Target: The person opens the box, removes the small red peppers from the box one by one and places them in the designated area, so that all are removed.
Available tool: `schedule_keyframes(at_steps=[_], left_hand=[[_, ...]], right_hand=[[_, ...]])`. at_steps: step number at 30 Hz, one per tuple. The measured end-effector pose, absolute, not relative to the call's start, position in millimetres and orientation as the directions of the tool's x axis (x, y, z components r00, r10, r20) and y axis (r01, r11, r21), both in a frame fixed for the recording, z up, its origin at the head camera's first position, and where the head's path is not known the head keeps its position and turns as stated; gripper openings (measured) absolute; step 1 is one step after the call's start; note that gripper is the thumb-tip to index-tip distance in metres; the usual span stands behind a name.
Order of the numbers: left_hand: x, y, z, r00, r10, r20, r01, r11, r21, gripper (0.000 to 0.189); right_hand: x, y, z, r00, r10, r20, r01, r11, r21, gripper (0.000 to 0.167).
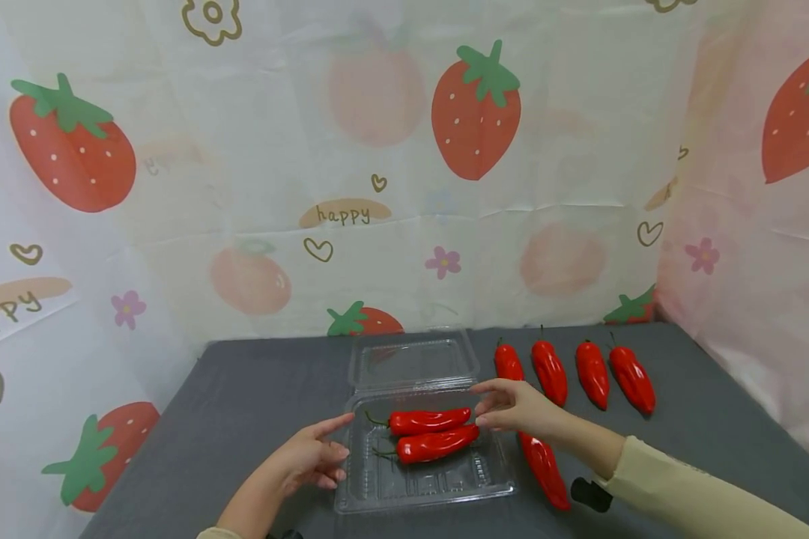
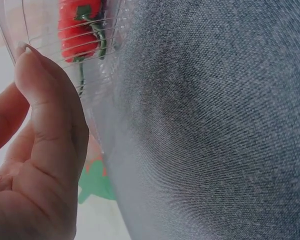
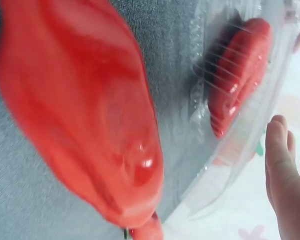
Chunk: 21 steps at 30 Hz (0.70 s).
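A clear plastic container (image 1: 426,503) lies with its lid (image 1: 414,363) folded back. Inside it, side by side, are two glossy red chili peppers (image 1: 430,421) (image 1: 438,445), stems to the left. My left hand (image 1: 310,458) is at the container's left edge, index finger stretched out and the other fingers bent. In the left wrist view its thumb (image 2: 32,75) shows close to the clear wall. Over the right edge, near the pepper tips, hovers my right hand (image 1: 517,408), fingers loosely bent and holding nothing. Another red chili pepper (image 1: 544,471) lies partly hidden below the right forearm.
Several more red chili peppers (image 1: 593,374) lie in a row at the back right of the grey cloth-covered table (image 1: 270,397). A black object (image 1: 591,495) sits by the right wrist. Strawberry-printed curtains (image 1: 391,262) stand behind and at both sides.
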State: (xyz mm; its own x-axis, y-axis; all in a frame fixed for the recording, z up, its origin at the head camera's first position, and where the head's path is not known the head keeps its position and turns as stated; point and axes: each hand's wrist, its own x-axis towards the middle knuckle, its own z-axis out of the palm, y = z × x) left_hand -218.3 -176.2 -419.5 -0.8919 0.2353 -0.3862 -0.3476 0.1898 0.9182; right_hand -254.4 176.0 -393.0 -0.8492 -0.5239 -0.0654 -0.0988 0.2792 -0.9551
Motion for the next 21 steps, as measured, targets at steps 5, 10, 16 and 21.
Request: schedule_keyframes(at_steps=[5,10,16,21], left_hand=[[-217.2,-176.2,-419.2,-0.892,0.234,-0.386,-0.345,0.198,0.918,0.066],[-217.3,-176.8,-418.6,-0.891,0.247,-0.382,-0.342,0.190,0.920,0.065],[-217.6,-176.2,-417.7,-0.890,0.239,-0.388,-0.350,0.187,0.918,0.065],[-217.1,-176.0,-417.4,-0.890,0.242,-0.386,-0.347,0.188,0.919,0.065]], right_hand=[[-256.0,164.7,-399.0,-0.832,-0.548,-0.083,-0.091,0.283,-0.955,0.060],[-256.9,152.4,-404.1,-0.816,-0.573,-0.082,-0.125,0.313,-0.941,0.060],[-257.8,138.3,-412.2,-0.791,-0.609,-0.060,-0.200,0.350,-0.915,0.064],[-258.4,127.5,-419.6,-0.785,-0.619,-0.029,-0.289,0.406,-0.867,0.065]])
